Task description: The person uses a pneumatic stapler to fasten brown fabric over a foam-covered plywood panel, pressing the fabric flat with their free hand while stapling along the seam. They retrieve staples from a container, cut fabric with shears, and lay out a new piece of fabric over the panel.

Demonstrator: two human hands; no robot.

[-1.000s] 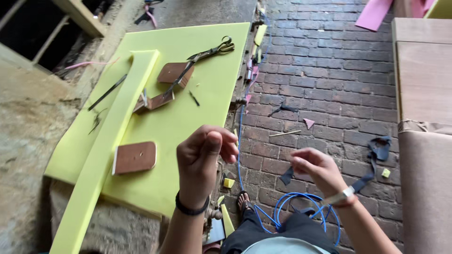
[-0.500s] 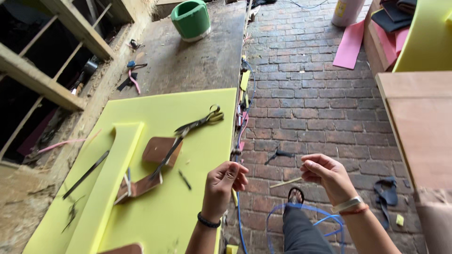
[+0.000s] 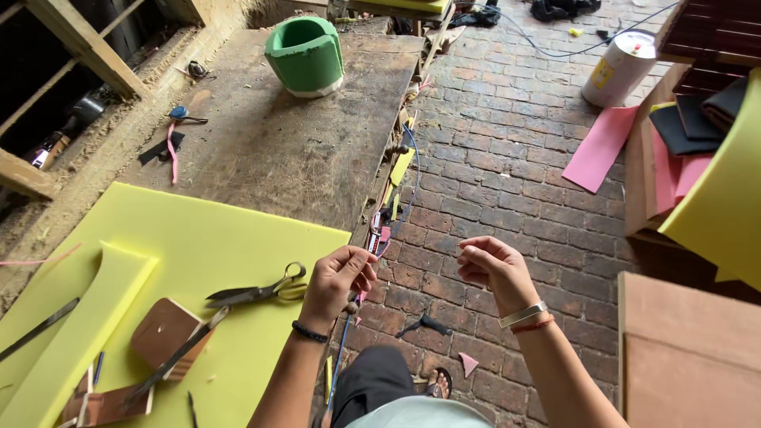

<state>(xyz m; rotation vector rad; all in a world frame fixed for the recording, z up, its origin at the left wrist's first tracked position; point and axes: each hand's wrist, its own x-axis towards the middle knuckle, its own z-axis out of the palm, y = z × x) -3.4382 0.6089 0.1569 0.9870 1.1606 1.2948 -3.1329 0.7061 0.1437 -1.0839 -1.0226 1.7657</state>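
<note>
My left hand (image 3: 337, 279) is raised in front of me over the edge of the yellow foam sheet (image 3: 198, 246), its fingertips pinched together. My right hand (image 3: 490, 268), with bangles at the wrist, hovers a short way to the right above the brick floor (image 3: 507, 158), fingers curled shut. Anything pinched between the fingers is too thin to see. A blue cord (image 3: 341, 357) hangs down just below my left hand. Scissors (image 3: 258, 292) lie on the foam close to my left hand.
On the foam lie a brown leather piece (image 3: 158, 333), a yellow foam strip (image 3: 71, 341) and a long dark blade (image 3: 36, 329). A green foam tub (image 3: 305, 55) stands on the wooden bench (image 3: 293, 150). A white can (image 3: 618, 67), a pink sheet (image 3: 600, 147) and a wooden board (image 3: 686, 349) are at the right.
The view has tilted up and forward, bringing the bench, green tub and can into sight. Both hands rose and came closer together, fingers pinched.
</note>
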